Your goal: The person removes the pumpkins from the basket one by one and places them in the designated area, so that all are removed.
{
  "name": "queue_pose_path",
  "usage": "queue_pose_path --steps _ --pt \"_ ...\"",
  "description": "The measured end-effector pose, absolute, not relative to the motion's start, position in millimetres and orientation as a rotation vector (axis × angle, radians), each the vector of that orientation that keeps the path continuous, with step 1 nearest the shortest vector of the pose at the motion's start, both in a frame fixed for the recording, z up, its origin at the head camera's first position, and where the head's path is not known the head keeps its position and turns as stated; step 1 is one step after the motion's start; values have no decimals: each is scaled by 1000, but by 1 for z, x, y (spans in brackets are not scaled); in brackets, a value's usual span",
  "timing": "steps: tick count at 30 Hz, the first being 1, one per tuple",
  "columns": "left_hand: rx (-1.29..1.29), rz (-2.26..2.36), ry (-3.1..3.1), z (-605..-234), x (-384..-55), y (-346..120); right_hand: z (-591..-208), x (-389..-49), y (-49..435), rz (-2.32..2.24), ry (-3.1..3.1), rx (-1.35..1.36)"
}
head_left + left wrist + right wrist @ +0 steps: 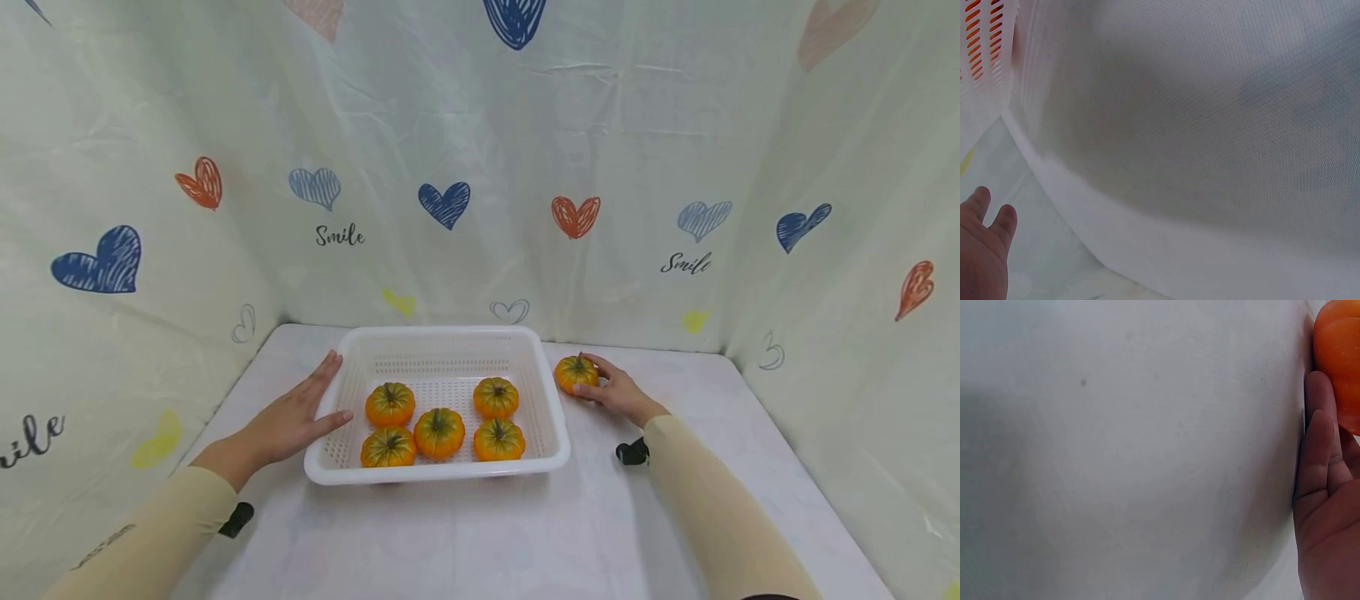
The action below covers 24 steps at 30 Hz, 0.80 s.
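Note:
A white plastic basket (442,475) with slotted walls stands on the table and holds several small orange pumpkins (438,433) with green-streaked tops. My left hand (288,421) lies along the basket's left rim, fingers straight and thumb reaching over the edge. To the right of the basket, my right hand (618,395) grips another small pumpkin (574,372) between thumb and fingers, low over the tabletop. The right wrist view shows that pumpkin's smooth orange side (1338,359) against my fingertips. In the left wrist view, the basket's slotted wall (985,56) appears at the upper left.
The table (465,542) has a pale cloth cover. Behind and on both sides hangs a light curtain (510,125) printed with hearts and the word "Smile". A dark wrist-worn piece (632,452) shows beside my right sleeve, and another (237,519) by the left.

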<state>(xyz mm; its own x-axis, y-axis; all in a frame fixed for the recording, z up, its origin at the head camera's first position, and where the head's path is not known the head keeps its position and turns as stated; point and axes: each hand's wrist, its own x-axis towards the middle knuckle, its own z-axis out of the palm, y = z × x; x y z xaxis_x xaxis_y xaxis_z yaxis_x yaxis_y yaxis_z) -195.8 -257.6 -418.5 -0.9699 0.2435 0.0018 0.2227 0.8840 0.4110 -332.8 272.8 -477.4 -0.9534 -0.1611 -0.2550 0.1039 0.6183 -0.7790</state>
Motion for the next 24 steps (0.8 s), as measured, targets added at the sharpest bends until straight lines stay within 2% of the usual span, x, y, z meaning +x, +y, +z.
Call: queue_pose_path --steps 24 --pt "368 623 3013 -420 -197 -258 -472 -325 269 -1225 2556 -42"
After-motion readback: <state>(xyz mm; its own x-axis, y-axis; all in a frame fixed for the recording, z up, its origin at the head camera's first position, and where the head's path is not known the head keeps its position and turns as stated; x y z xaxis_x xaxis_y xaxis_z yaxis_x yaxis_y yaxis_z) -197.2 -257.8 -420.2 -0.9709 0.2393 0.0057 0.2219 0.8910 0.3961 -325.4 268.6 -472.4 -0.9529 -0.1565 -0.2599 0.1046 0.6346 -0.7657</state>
